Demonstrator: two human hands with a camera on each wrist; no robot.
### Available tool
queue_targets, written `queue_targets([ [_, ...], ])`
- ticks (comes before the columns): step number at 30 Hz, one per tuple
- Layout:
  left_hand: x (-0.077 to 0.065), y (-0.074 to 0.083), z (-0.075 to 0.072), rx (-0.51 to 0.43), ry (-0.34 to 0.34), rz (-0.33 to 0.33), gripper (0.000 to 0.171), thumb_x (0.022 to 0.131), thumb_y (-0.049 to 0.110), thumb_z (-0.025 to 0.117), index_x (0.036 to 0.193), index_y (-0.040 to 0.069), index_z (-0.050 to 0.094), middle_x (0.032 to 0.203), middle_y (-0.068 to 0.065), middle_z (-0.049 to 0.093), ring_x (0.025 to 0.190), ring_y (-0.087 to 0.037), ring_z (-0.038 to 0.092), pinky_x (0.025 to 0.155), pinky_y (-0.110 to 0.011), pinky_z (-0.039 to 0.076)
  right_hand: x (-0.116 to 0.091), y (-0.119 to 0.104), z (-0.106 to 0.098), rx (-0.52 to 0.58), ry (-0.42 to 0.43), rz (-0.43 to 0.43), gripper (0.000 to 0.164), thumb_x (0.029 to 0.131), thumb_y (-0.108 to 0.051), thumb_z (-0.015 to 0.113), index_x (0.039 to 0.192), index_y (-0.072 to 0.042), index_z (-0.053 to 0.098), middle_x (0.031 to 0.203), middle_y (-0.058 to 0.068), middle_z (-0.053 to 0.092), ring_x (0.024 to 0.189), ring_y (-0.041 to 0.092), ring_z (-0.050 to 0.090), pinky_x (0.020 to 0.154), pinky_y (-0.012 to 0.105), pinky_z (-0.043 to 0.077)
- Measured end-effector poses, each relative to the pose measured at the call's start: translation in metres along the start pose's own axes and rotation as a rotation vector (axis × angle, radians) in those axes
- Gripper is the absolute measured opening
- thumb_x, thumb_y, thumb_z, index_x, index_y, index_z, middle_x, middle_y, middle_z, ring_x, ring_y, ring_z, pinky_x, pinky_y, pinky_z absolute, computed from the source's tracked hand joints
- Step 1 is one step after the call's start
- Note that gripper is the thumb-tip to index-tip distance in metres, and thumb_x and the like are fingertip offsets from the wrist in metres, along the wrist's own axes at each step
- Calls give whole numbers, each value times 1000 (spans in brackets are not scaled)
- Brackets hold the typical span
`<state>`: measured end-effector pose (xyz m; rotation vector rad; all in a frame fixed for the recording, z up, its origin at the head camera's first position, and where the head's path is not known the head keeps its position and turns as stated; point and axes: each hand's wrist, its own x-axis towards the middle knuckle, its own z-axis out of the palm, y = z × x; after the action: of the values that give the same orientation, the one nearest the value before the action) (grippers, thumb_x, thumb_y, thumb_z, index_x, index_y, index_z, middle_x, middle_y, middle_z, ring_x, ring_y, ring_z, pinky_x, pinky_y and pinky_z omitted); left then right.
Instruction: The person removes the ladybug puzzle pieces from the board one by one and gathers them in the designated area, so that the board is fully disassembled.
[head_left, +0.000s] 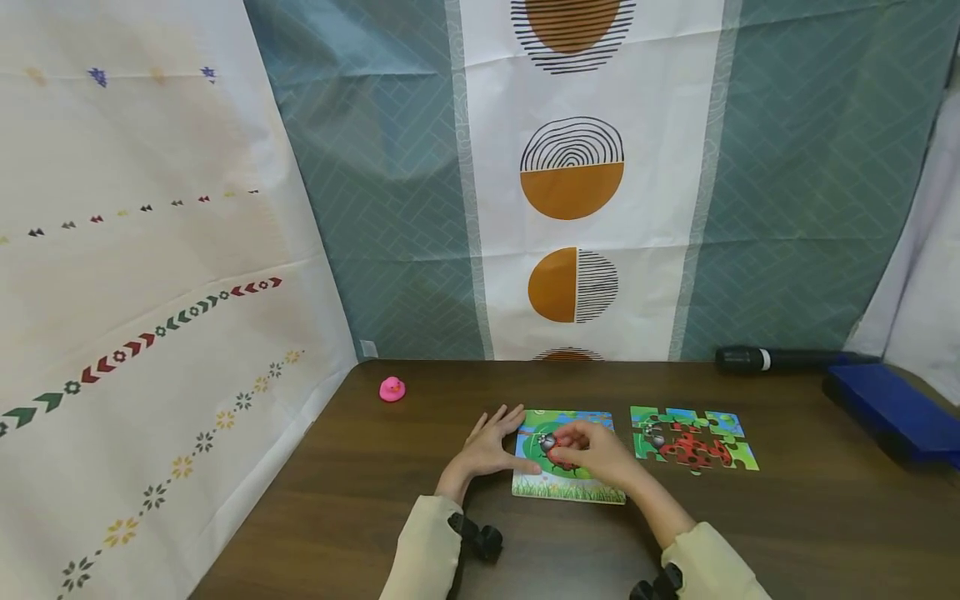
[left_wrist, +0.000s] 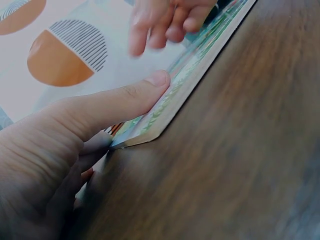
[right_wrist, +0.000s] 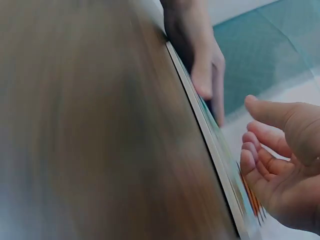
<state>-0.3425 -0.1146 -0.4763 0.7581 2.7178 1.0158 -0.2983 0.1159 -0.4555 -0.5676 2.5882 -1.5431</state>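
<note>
A square puzzle board printed with a red ladybug on green lies on the table. At its left side is my left hand, fingers spread and thumb laid across the board's surface. The left wrist view shows that thumb touching the board near a corner. Over the ladybug picture hovers my right hand, its fingers loosely bent. In the right wrist view the thumb stands apart from the fingers, with nothing seen between them. Joined jigsaw pieces form a second ladybug picture to the right, with gaps among them.
A pink rubber duck sits at the back left of the brown wooden table. At the back right lie a black flashlight-like object with a white band and a blue object. Patterned cloths hang behind and at left.
</note>
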Motion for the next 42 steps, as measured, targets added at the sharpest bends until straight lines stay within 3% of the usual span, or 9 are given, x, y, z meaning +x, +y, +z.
queue_targets([
  [9,-1,3,1,13,-9,-9,96,77,40,81,154,12,31,163,-3,24,154,-30,11,125,-55,3,4,0,16,18,-136,-41,49,83,-15,77,120,12,60,98,15,62,81,14,52,68,20,47],
  [14,-2,1,0,10,-6,6,92,80,41,78,154,9,32,163,-6,24,153,-33,12,124,-58,3,3,2,16,7,-131,-82,51,80,-16,80,118,13,60,95,15,56,77,13,47,65,19,45],
  [19,-4,-1,1,-19,-8,29,67,97,32,58,152,4,32,162,-11,25,153,-36,12,123,-61,1,0,6,19,-43,-131,-103,42,79,-19,82,108,6,64,97,12,51,78,12,43,66,18,43],
  [23,-4,-1,-1,-57,6,40,54,102,22,49,150,0,36,161,-13,27,152,-37,13,122,-62,0,-1,5,20,-81,-123,-129,39,79,-20,82,105,4,65,96,10,51,77,10,42,66,18,42],
  [33,-2,-2,-3,-47,-1,34,54,102,20,50,150,1,36,161,-12,27,152,-38,12,122,-62,-1,-1,1,22,-88,-153,-136,36,82,-16,79,105,4,59,95,10,48,79,12,39,67,19,37],
  [42,2,-2,-3,-33,1,27,54,102,23,49,151,3,35,162,-9,26,153,-34,12,123,-60,-1,0,9,22,-69,-94,-116,38,82,-19,79,109,-1,60,96,7,57,82,12,46,72,21,45],
])
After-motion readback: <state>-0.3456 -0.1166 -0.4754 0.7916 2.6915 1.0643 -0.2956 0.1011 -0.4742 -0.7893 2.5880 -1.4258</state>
